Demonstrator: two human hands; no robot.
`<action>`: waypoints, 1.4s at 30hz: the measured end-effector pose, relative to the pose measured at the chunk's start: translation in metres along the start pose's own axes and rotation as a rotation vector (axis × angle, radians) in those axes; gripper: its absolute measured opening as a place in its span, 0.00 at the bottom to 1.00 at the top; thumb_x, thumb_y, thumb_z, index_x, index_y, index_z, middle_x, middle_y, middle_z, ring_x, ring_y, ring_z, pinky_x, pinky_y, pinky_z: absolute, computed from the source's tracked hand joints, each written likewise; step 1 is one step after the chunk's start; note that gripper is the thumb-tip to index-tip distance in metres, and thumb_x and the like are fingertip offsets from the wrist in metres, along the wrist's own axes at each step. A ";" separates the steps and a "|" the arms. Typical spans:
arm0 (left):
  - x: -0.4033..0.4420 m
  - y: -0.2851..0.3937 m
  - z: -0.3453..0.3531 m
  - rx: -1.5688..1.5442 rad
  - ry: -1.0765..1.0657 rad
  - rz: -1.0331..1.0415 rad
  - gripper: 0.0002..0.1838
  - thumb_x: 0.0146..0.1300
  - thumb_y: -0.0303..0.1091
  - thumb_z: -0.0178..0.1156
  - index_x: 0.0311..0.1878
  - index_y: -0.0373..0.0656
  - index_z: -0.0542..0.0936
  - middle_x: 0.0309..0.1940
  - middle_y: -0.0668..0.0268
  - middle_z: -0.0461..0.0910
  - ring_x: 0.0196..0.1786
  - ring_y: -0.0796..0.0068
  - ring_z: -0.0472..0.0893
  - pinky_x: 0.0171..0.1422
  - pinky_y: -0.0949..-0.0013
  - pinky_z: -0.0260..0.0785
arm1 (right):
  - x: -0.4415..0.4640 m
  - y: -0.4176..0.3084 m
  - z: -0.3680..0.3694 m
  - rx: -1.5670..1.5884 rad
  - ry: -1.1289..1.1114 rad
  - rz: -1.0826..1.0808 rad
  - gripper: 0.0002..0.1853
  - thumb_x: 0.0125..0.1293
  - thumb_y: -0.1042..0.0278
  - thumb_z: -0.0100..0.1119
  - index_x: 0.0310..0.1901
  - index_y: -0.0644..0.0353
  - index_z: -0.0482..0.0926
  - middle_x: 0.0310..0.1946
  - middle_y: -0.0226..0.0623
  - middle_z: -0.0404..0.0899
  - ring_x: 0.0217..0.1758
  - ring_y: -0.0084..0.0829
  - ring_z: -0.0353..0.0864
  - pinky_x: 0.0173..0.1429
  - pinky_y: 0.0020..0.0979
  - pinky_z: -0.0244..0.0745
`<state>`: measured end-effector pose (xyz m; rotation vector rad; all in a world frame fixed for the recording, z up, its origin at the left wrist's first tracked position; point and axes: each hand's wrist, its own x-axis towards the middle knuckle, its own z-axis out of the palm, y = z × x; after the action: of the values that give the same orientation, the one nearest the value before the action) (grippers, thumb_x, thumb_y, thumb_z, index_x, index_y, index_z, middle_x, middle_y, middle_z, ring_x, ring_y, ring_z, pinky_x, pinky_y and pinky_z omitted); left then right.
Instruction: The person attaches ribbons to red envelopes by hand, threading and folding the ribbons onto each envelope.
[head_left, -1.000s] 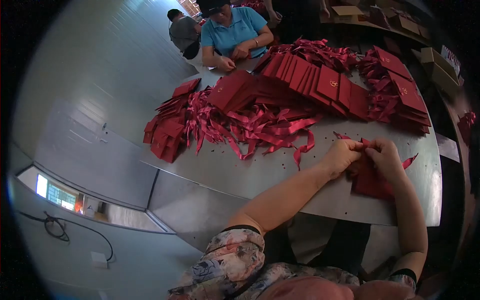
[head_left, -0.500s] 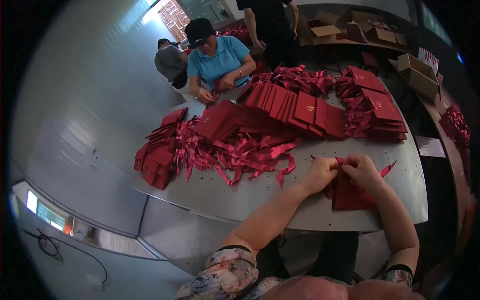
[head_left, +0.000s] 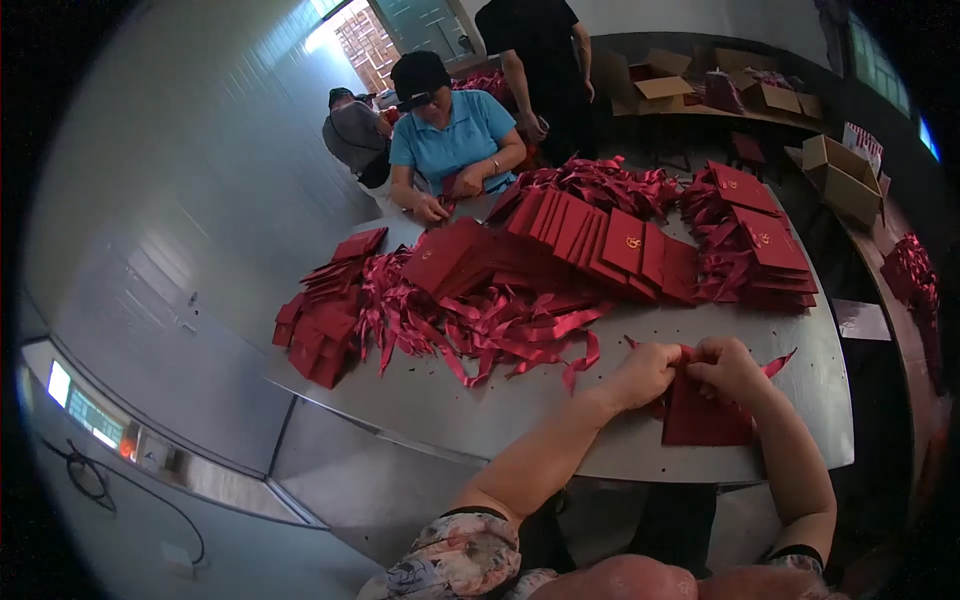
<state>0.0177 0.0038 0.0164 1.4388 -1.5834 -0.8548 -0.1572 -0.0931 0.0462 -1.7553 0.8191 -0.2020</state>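
A dark red paper bag [head_left: 705,420] lies flat near the front right edge of the metal table [head_left: 450,398]. My left hand [head_left: 645,375] is closed at the top left of the bag, its fingertips pinched at the upper edge. Close beside it, my right hand [head_left: 728,368] has its fingers pinched at the same edge. A red ribbon end [head_left: 780,363] sticks out to the right behind my right hand. The ribbon between my fingertips is mostly hidden.
Beyond my hands lie a long row of red bags [head_left: 570,230], a heap of loose ribbons [head_left: 480,330] and stacked bags [head_left: 770,245] at right. Across the table a person in a blue shirt [head_left: 455,140] handles a red piece. Cardboard boxes [head_left: 840,180] stand behind.
The view has tilted up slightly, so the table and hands sit lower in the picture. Both hands stay at the bag's top edge, with the right fingers slightly shifted.
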 end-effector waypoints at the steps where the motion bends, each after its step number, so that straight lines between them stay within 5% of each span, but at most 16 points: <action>1: 0.000 0.001 0.000 -0.003 0.003 -0.003 0.13 0.60 0.25 0.54 0.48 0.37 0.80 0.38 0.50 0.83 0.41 0.59 0.83 0.46 0.61 0.73 | 0.000 0.000 0.000 -0.004 0.002 0.019 0.06 0.64 0.71 0.62 0.37 0.65 0.80 0.23 0.30 0.78 0.24 0.20 0.77 0.27 0.25 0.73; 3: 0.000 0.003 -0.002 0.192 0.049 0.006 0.10 0.58 0.28 0.57 0.42 0.36 0.80 0.36 0.50 0.81 0.39 0.56 0.82 0.44 0.60 0.72 | 0.002 0.005 -0.002 0.030 -0.004 0.010 0.06 0.64 0.71 0.61 0.37 0.65 0.80 0.23 0.30 0.78 0.24 0.20 0.77 0.27 0.24 0.73; 13: 0.002 -0.007 0.001 0.140 0.040 0.065 0.12 0.54 0.33 0.61 0.38 0.35 0.79 0.31 0.49 0.78 0.35 0.54 0.80 0.41 0.58 0.69 | 0.005 0.012 -0.006 0.070 -0.053 -0.073 0.05 0.63 0.73 0.63 0.38 0.65 0.80 0.26 0.30 0.79 0.26 0.20 0.78 0.29 0.24 0.74; 15: 0.001 -0.005 0.005 0.115 0.069 0.078 0.09 0.50 0.31 0.60 0.31 0.34 0.80 0.26 0.50 0.79 0.30 0.54 0.81 0.35 0.58 0.70 | 0.007 0.014 -0.009 0.012 -0.086 -0.087 0.06 0.62 0.73 0.63 0.37 0.65 0.80 0.26 0.30 0.80 0.27 0.20 0.79 0.30 0.24 0.75; 28: -0.002 0.000 0.011 0.135 0.079 0.098 0.08 0.54 0.29 0.60 0.34 0.34 0.79 0.26 0.49 0.79 0.30 0.60 0.80 0.37 0.60 0.70 | 0.010 0.015 -0.013 -0.073 -0.144 -0.003 0.09 0.63 0.67 0.65 0.40 0.64 0.81 0.27 0.32 0.81 0.26 0.21 0.79 0.31 0.25 0.76; 30: -0.002 0.002 0.011 0.170 0.066 0.020 0.08 0.54 0.30 0.59 0.35 0.36 0.81 0.29 0.48 0.81 0.35 0.49 0.82 0.39 0.54 0.72 | 0.009 0.014 -0.013 -0.081 -0.137 0.008 0.09 0.64 0.67 0.65 0.40 0.64 0.81 0.27 0.32 0.81 0.26 0.21 0.79 0.31 0.25 0.76; 34: -0.003 0.005 0.012 0.088 0.035 -0.033 0.08 0.54 0.30 0.59 0.35 0.36 0.81 0.30 0.48 0.81 0.35 0.49 0.82 0.39 0.54 0.72 | 0.013 0.017 -0.013 -0.098 -0.157 -0.008 0.09 0.64 0.67 0.64 0.40 0.64 0.80 0.27 0.32 0.81 0.25 0.22 0.79 0.31 0.25 0.77; 36: -0.002 0.000 0.014 0.161 0.061 0.002 0.09 0.56 0.29 0.60 0.37 0.33 0.80 0.30 0.48 0.81 0.32 0.64 0.81 0.38 0.61 0.71 | 0.011 0.014 -0.014 -0.099 -0.154 -0.008 0.09 0.64 0.67 0.64 0.40 0.64 0.80 0.27 0.32 0.81 0.25 0.22 0.79 0.31 0.26 0.77; 42: -0.004 -0.001 0.017 0.184 0.083 -0.002 0.09 0.57 0.30 0.60 0.38 0.34 0.80 0.31 0.49 0.81 0.33 0.64 0.82 0.39 0.61 0.72 | 0.010 0.013 -0.013 -0.073 -0.171 -0.020 0.09 0.65 0.68 0.64 0.41 0.65 0.80 0.27 0.33 0.81 0.25 0.22 0.79 0.31 0.26 0.77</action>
<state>0.0034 0.0067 0.0074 1.5844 -1.6314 -0.6553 -0.1620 -0.1109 0.0369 -1.8212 0.6927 -0.0344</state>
